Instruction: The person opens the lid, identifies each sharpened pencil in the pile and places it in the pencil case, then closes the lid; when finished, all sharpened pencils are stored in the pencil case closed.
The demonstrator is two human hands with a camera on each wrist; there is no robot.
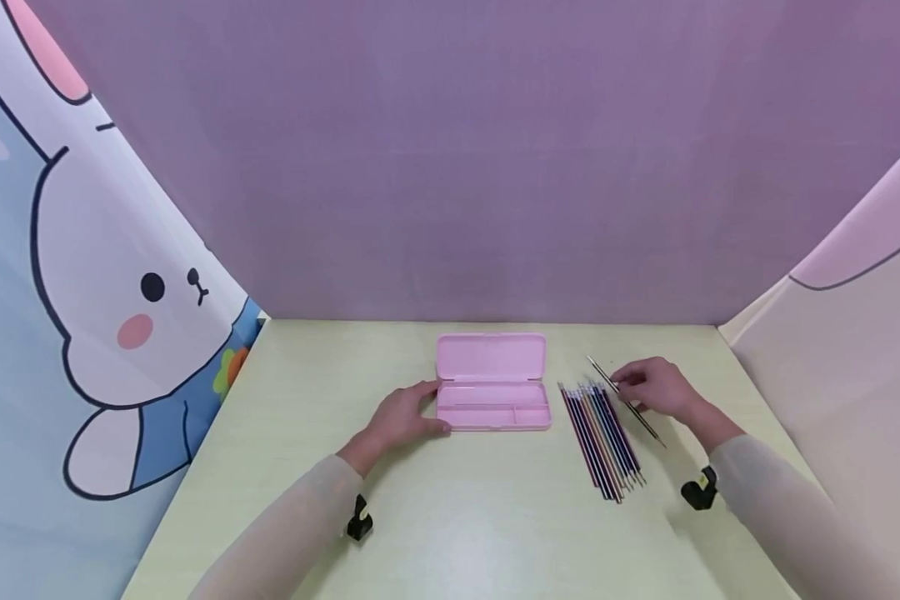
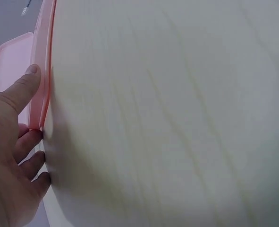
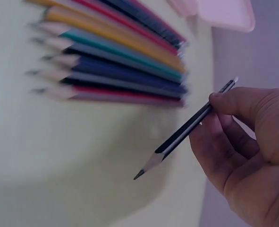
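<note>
An opened pink pencil case (image 1: 491,357) lies on the table, its lid tipped back and its lower tray divided into compartments. My left hand (image 1: 401,417) holds it by the left end. In the left wrist view the thumb (image 2: 26,85) lies on its front wall and the other fingers bend at the corner. Between thumb and fingers, my right hand (image 1: 656,387) pinches a dark striped pencil (image 3: 181,130) above the table, its sharpened tip slanting down toward the near right. Just left of that hand lies a row of colourful striped pencils (image 1: 600,442), points toward me.
The pale wooden table (image 1: 450,517) ends at a purple backdrop (image 1: 450,167). A rabbit-print cloth (image 1: 120,333) hangs on the left and a pale patterned cloth (image 1: 855,358) on the right. Small black devices (image 1: 699,490) sit at both wrists.
</note>
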